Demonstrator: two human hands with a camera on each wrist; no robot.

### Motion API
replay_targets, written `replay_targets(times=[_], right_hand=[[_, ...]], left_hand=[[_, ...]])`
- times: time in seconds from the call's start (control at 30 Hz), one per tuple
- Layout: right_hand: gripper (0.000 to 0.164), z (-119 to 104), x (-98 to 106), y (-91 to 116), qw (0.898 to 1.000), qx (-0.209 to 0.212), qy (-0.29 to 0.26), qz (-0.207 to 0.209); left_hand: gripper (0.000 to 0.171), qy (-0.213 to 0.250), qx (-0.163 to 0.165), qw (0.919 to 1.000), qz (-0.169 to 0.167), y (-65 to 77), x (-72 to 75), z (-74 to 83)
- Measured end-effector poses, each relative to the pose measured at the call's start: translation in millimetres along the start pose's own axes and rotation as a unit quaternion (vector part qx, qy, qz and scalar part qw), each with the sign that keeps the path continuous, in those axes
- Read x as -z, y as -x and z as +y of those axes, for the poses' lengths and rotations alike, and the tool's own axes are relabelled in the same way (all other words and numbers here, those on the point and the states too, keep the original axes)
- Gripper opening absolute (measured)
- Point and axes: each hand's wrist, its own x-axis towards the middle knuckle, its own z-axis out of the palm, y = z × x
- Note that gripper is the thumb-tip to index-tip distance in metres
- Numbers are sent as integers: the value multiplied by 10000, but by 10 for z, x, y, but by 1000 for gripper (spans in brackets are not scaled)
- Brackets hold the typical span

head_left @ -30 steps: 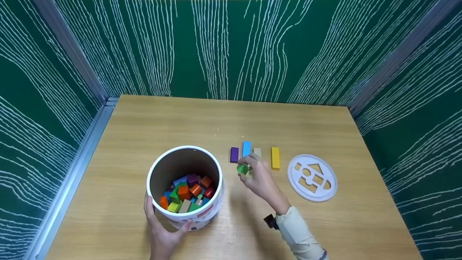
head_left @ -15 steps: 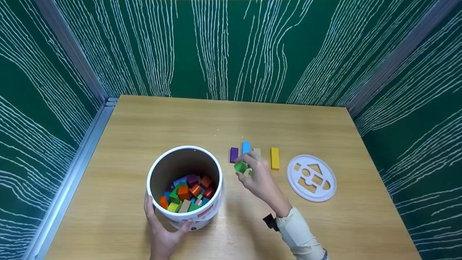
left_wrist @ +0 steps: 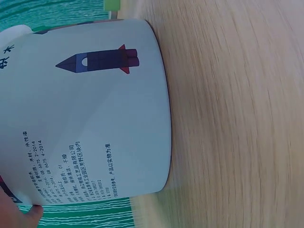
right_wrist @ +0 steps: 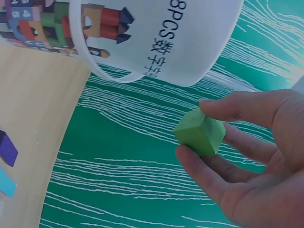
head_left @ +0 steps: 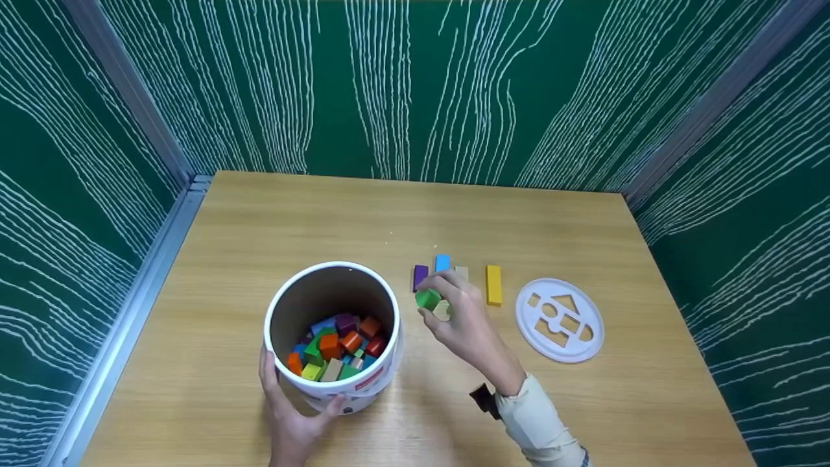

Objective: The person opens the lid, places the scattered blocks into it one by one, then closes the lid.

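A white bucket (head_left: 382,376) with printed pictures stands on the table, filled in its lower part with colored wooden blocks (head_left: 331,347). My left hand (head_left: 295,421) holds the bucket's near-left side, thumb at the front and fingers along the left; only its thumb edge shows in the left wrist view. Between thumb and fingertips, my right hand (head_left: 463,318) pinches a green cube-like block (right_wrist: 200,132), to the right of the bucket. Behind that hand lie a purple block (head_left: 421,277), a blue block (head_left: 442,263) and a tan block (head_left: 462,272), partly covered by the fingers.
A yellow block (head_left: 494,285) lies right of the hand. Farther right is a round white lid (head_left: 528,324) with shape cut-outs. Green walls with white lines (head_left: 415,91) rise around the wooden table (head_left: 311,214). The bucket's handle (right_wrist: 88,57) shows in the right wrist view.
My right hand has shifted slightly left with the green block, which has turned a little between the fingers. The left hand and the bucket stay where they were.
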Motion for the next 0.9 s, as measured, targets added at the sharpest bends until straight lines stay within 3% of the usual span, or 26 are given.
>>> replay_targets(times=[0.37, 0.63, 0.9], right_hand=[[26, -174, 30, -30, 9999, 107, 95, -85], [25, -277, -9, -63, 9986, 477, -81, -191], [25, -312, -53, -73, 9973, 585, -250, -377]], left_hand=[[119, -114, 113, 9999, -38, -3, 3, 20], [118, -35, 175, 9998, -8, 3, 4, 31], [117, -94, 199, 9997, -63, -2, 5, 43]])
